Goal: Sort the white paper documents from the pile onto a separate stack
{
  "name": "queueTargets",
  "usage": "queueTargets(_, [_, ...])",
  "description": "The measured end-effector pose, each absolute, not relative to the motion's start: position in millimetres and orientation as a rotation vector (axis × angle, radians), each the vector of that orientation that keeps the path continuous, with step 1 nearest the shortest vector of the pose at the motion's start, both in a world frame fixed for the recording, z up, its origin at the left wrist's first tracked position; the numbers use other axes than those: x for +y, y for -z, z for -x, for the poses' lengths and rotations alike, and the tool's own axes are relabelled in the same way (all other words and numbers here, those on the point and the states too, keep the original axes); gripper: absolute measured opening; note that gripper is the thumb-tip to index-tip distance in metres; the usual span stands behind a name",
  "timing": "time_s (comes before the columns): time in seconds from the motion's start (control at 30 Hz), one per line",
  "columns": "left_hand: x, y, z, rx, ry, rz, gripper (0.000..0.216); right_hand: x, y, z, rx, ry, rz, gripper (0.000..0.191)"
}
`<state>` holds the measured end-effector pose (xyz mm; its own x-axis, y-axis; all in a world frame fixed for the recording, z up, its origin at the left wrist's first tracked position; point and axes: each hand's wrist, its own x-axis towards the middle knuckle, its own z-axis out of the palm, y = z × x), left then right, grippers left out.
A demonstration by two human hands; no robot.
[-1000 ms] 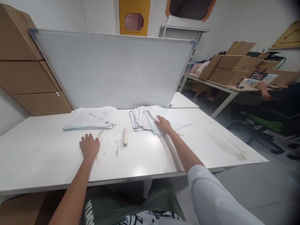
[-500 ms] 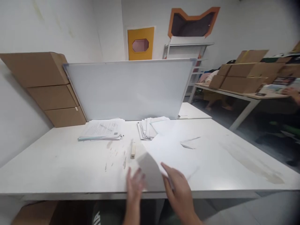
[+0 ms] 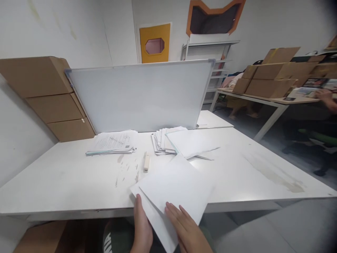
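White sheets of paper lie at the table's front edge, one overlapping another at an angle, with their near corner hanging over the edge. My left hand grips their left side, thumb up along the margin. Across the lower right of the sheets is my right hand, its fingers close together on top; its thumb is mostly hidden. Beyond them lies a small cream stapler-like tool. A loose stack of papers sits behind, partly covered by blank sheets.
A neater pile of printed papers rests at the back left. A whiteboard stands along the table's rear, beside stacked cardboard boxes. At right, another table bears boxes, and a person's arm shows there.
My left hand, free and blurred before, has taken hold of the paper's left side. My right hand and the sheets have come down and closer, and the paper lies flatter.
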<state>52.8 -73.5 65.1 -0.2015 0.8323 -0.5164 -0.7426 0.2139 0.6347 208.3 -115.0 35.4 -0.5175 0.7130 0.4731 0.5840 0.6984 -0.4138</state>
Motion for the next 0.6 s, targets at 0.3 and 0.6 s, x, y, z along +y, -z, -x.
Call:
queueTargets(0.3, [-66, -55, -51, 1.152, -1.427, -0.326, 0.059, -123, -49, -195, -2.308, -0.633, 0.834, 0.054])
queueTargets(0.6, [-58, -86, 0, 1.231, -1.297, -1.039, 0.051, -45, -26, -317, -1.23, -0.579, 1.51, 0.066])
